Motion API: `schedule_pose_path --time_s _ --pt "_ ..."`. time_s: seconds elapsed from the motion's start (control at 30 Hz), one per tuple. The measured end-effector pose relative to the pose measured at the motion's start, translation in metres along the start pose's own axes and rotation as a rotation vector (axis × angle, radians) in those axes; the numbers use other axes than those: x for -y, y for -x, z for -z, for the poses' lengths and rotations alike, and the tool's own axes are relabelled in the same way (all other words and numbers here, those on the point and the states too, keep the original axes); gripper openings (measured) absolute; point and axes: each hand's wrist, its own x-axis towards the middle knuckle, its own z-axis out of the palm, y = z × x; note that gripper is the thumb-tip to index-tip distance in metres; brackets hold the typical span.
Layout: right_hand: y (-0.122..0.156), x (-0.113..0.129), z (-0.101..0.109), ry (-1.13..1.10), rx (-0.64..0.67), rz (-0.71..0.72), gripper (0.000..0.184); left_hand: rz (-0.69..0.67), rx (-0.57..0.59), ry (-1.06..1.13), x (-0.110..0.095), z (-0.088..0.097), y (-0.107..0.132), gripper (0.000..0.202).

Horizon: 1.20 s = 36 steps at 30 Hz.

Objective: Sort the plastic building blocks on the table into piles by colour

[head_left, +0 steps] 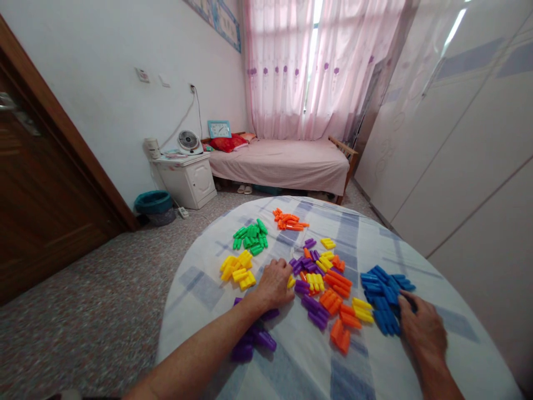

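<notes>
My left hand (275, 284) reaches over the middle of the round table. Its fingers are curled round a small yellow plastic toy block (291, 282), mostly hidden by them, at the left edge of a mixed pile of purple, orange and yellow blocks (332, 301). Under my left forearm lie purple blocks (261, 338), partly covered. On the right, my right hand (423, 328) rests beside a heap of blue blocks (383, 291). Its thumb and forefinger are apart and touch the heap's near right side; nothing shows between them.
Further separate heaps lie on the checked tablecloth (353, 372): yellow blocks (238, 269), green blocks (252, 237) and orange blocks (289, 220). Beyond the table stand a bed (283, 158), a white bedside cabinet (191, 180) and a teal bin (154, 203).
</notes>
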Motion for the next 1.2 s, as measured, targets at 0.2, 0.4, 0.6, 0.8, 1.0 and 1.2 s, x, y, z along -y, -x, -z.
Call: schedule_pose_path --time_s 0.2,0.4,0.6,0.8,1.0,1.2 --pt "-0.003 -0.004 -0.003 0.015 0.015 0.012 0.055 -0.041 -0.001 0.027 0.005 0.0 -0.003 0.031" --pt "-0.004 -0.004 -0.003 0.018 0.027 -0.01 0.056 -0.053 0.012 0.023 0.008 -0.002 -0.006 0.029" --pt "-0.004 -0.003 -0.002 0.018 0.043 -0.02 0.057 -0.074 -0.016 0.03 0.015 0.0 -0.003 0.028" --pt "-0.002 0.0 0.002 0.011 0.052 -0.018 0.059 -0.061 0.036 0.033 0.015 0.001 -0.009 0.024" --pt "-0.004 -0.003 0.001 0.017 0.049 0.004 0.061 -0.114 -0.206 0.23 0.021 0.018 0.005 0.023" --pt "-0.005 -0.009 -0.006 -0.002 -0.035 0.052 0.057 0.109 -0.742 0.324 0.073 0.035 0.063 0.029"
